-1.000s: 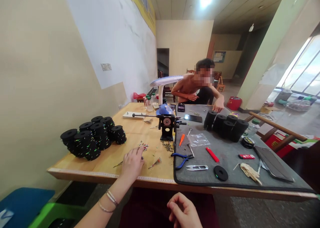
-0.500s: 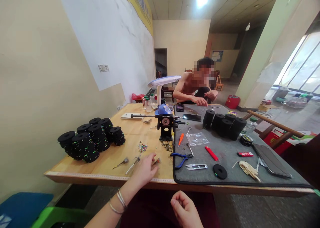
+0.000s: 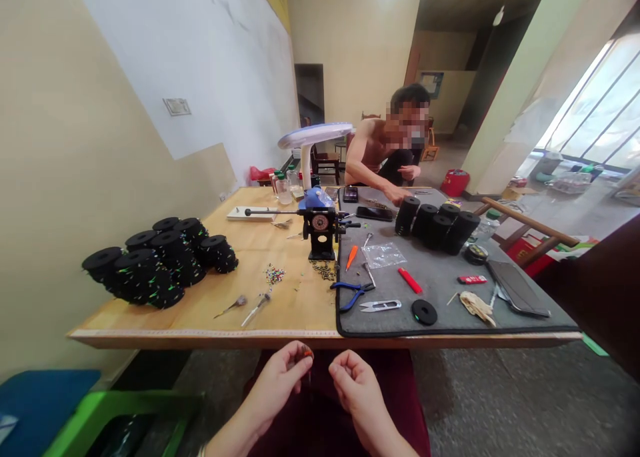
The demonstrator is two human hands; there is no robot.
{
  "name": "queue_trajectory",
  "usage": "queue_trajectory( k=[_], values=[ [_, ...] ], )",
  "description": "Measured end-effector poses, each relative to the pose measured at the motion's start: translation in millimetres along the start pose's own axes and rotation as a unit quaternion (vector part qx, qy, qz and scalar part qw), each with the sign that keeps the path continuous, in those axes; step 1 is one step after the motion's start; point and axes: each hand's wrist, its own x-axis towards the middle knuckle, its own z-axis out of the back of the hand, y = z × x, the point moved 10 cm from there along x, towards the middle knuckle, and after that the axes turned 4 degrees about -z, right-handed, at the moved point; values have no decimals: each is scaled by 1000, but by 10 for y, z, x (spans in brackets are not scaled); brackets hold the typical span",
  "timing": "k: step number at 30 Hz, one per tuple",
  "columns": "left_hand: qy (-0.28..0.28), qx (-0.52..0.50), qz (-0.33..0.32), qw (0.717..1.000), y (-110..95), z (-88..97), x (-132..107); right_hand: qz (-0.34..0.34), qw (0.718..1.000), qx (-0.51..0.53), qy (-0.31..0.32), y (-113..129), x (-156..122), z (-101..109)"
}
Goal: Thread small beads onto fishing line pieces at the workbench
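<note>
My left hand [image 3: 284, 375] is raised in front of the table edge, its thumb and fingers pinched on a small orange-tipped piece [image 3: 308, 353]. A thin stalk seems to hang below it; the fingers cover the rest. Close beside it, on the right, my right hand [image 3: 356, 379] is closed in a pinch, and whatever lies between its fingertips is too small to make out. Two thin stick-like pieces with grey tufted ends, one tuft [image 3: 241, 301] to the left and a white-stemmed piece [image 3: 256, 309], lie on the wood nearest my left hand.
Black foam spools [image 3: 167, 253] stand at left, more spools [image 3: 437, 230] at right. A counter device [image 3: 320, 233], lamp [image 3: 315, 135], small beads [image 3: 275, 274], blue pliers [image 3: 353, 295], thread snips [image 3: 381, 306] and foam disc [image 3: 425, 312] occupy the table. Opposite, a person's hand [image 3: 397, 194] reaches onto the mat.
My left hand has lifted off the tabletop and come back toward me beside the right, bringing the small orange-tipped piece. My right hand stays pinched. The view has tilted down.
</note>
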Motion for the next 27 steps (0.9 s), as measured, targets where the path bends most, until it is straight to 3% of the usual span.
queue_trajectory(
  k=[3, 7, 14, 21, 27],
  values=[
    [5, -68, 47, 997, 177, -187, -199, 1, 1000, -29, 3, -28, -16, -45],
    [-2, -88, 59, 994, 286, -299, -272, 6, 999, -54, 3, -87, -1, -43],
    [-9, -52, 31, 998, 227, -302, -278, 12, 994, -104, -24, -89, 24, 43],
    [30, -127, 68, 989, 273, -429, -318, 22, 995, -94, -33, -58, 38, 96],
    [33, -130, 57, 989, 247, -464, -318, 20, 995, -98, -18, -82, 41, 71]
  ],
)
